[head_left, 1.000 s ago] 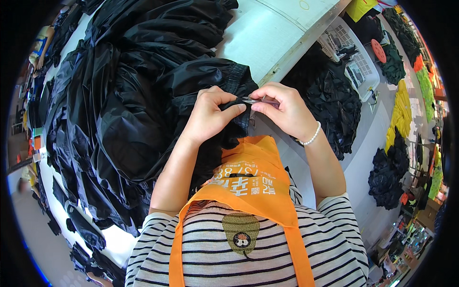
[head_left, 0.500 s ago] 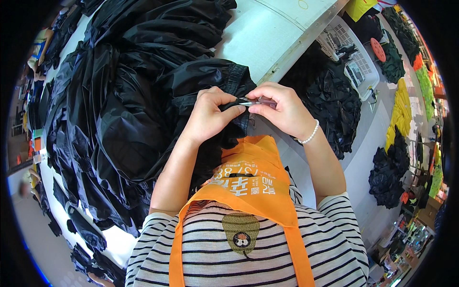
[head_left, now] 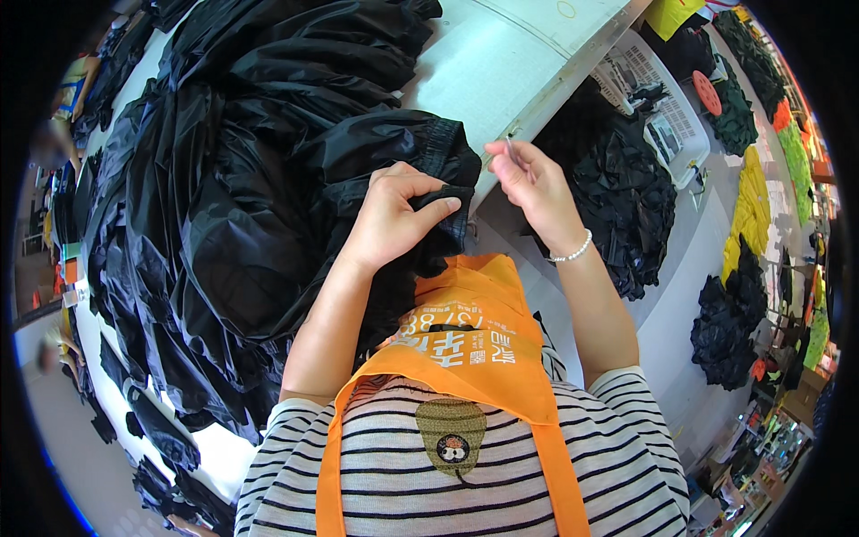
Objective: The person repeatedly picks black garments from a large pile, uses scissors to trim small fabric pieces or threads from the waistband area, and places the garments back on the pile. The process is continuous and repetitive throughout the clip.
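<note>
My left hand pinches the edge of a black garment between thumb and fingers. The fabric is thin and shiny, with a gathered elastic band beside that hand. My right hand is raised off the cloth, up and to the right of my left hand. Its fingers close round a slim metal-tipped tool, mostly hidden by the hand; its exact kind cannot be made out. The garment belongs to a big heap of black cloth spread over the left of the table.
A pale table extends ahead, its edge running diagonally beside my right hand. Beyond it, to the right, lie black cloth, a white plastic basket and a yellow cloth. An orange apron covers my front.
My right hand has drawn away from the garment edge, up and to the right, carrying the slim tool. My left hand keeps its pinch in nearly the same place.
</note>
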The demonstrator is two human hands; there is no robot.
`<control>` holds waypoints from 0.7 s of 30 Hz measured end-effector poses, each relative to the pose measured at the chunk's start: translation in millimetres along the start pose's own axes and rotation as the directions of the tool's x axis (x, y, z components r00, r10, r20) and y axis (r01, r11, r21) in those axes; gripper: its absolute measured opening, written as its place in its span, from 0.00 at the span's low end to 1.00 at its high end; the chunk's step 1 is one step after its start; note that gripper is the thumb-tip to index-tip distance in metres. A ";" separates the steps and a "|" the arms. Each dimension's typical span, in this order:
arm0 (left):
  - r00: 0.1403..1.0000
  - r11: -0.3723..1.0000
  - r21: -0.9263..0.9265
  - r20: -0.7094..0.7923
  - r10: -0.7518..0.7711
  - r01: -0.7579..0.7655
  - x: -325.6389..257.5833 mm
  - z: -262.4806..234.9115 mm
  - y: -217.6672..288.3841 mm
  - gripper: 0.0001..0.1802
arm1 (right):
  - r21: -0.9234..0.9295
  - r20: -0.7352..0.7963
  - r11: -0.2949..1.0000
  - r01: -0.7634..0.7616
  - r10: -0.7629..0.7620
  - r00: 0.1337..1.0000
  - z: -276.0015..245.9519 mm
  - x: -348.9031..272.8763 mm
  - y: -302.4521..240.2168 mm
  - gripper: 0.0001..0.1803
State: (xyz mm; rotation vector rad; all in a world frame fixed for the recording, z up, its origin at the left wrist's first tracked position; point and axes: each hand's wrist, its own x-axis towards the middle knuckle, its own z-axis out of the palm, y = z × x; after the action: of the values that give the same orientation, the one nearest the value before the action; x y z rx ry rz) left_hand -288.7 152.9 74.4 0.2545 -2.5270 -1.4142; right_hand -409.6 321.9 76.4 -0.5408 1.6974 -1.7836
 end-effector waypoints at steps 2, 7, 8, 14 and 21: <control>1.000 1.000 0.021 0.009 0.003 -0.003 0.2 -0.2 1.1 0.09 | -0.095 0.064 0.995 0.032 -0.026 0.998 4.9 -2.2 7.3 0.13; 0.998 0.998 0.012 -0.017 0.057 -0.057 -1.6 2.1 6.0 0.10 | -0.043 0.030 0.999 0.012 -0.011 0.999 17.9 -5.9 9.6 0.09; 0.997 0.998 0.014 -0.031 0.064 -0.064 -2.6 2.0 8.0 0.10 | 0.017 -0.020 1.000 -0.024 0.024 1.000 15.2 -6.2 6.0 0.10; 0.986 0.993 -0.072 -0.148 0.083 -0.094 -6.4 1.2 8.0 0.11 | -0.010 -0.011 0.974 -0.226 0.226 0.974 -11.1 -11.2 12.2 0.24; 0.980 0.983 -0.145 -0.182 0.084 -0.112 -10.5 4.0 4.9 0.15 | 0.212 0.009 0.953 -0.217 0.220 0.975 13.2 -22.5 10.9 0.20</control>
State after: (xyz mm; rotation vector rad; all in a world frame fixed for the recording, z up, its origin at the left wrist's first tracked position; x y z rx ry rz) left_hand -280.0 161.5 75.3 0.2127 -2.2451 -1.4712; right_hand -382.7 327.4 69.5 -0.2376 1.4887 -1.7802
